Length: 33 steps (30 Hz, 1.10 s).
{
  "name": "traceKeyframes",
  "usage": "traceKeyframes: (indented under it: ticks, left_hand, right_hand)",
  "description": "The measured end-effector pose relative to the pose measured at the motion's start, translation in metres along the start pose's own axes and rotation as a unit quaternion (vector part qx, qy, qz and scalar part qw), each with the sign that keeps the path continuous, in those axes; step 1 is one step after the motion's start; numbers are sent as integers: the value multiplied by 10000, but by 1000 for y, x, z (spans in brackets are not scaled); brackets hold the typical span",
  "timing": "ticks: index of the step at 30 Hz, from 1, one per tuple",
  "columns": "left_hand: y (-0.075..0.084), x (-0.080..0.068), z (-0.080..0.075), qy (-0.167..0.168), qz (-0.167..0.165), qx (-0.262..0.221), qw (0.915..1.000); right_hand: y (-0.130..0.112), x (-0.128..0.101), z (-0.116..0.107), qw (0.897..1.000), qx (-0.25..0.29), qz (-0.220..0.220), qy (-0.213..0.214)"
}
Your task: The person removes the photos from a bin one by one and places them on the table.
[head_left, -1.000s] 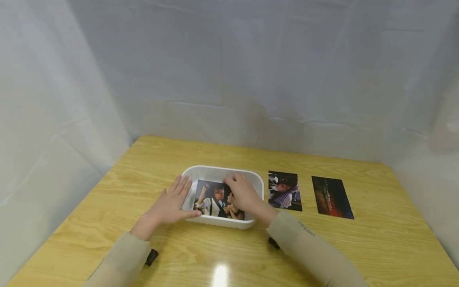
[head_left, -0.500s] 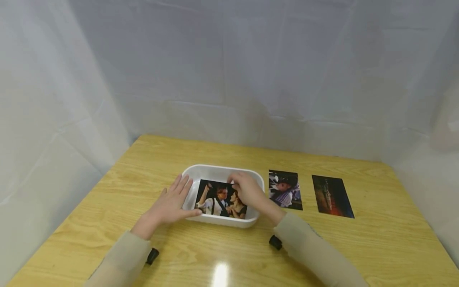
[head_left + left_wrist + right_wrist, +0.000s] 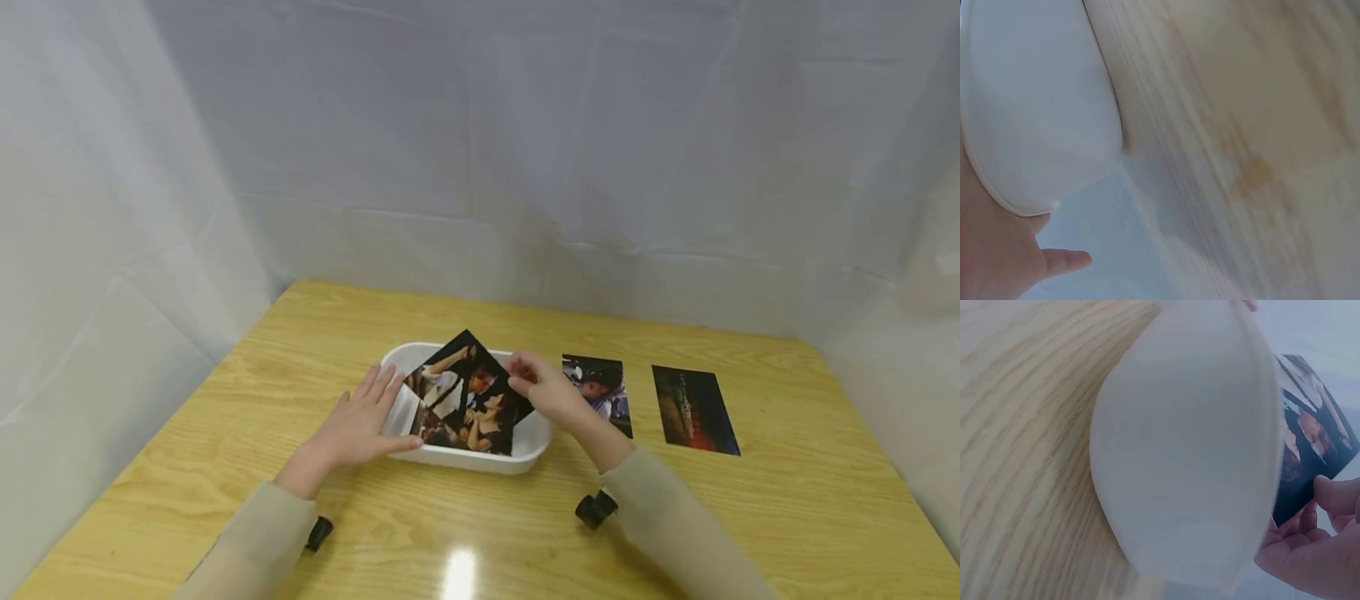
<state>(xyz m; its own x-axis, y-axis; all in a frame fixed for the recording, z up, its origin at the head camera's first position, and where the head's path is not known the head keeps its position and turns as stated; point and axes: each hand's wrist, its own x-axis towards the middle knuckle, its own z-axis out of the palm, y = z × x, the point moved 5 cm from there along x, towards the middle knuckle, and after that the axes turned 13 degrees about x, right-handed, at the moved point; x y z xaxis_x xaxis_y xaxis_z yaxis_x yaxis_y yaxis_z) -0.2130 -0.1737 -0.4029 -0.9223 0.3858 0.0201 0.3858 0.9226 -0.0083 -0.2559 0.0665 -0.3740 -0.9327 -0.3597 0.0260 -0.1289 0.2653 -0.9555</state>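
My right hand (image 3: 551,393) pinches the right corner of a photo print (image 3: 468,385) of two people, with the thumb on its face in the right wrist view. Turned diagonally, the print (image 3: 1313,422) stands partly above the rim of a white plastic tray (image 3: 468,465). Below it, another photo print (image 3: 435,429) shows inside the tray, mostly covered. My left hand (image 3: 360,427) rests with straight fingers on the tray's left end, its thumb along the front rim. From the left wrist view, that hand (image 3: 997,250) lies against the tray's outer wall (image 3: 1041,106).
Right of the tray, a photo print (image 3: 600,392) lies on the wooden table (image 3: 420,542), partly behind my right wrist. Farther right lies a dark photo print (image 3: 696,410). White sheeting (image 3: 480,167) surrounds the table. A black wrist device (image 3: 596,508) hangs under my right sleeve.
The photo print was lying flat in the tray; now its far edge is raised and it is turned diagonally. My right hand moved right with its corner. The left hand stayed put.
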Motion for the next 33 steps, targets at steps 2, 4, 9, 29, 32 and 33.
traceKeyframes:
  ticks: [2,4,9,29,32,33]
  left_hand:
    - [0,1,0,12,2,11,10000]
    - [1,1,1,26,11,22,10000]
    - [1,1,0,44,26,15,10000]
    - [2,1,-2,26,96,-19,9999]
    - [1,0,-2,7,70,-20,10000]
    - [1,0,-2,-7,59,-23,10000]
  right_hand:
    - [1,-3,-6,9995,207,226,114]
    - [2,-7,-13,9972,594,421,161]
    - [5,-16,-31,9872,1468,610,145]
    - [45,-82,-172,9756,1678,904,1086]
    - [59,-94,-199,9721,1801,957,1161]
    - [64,-98,-208,9712,1828,963,1188]
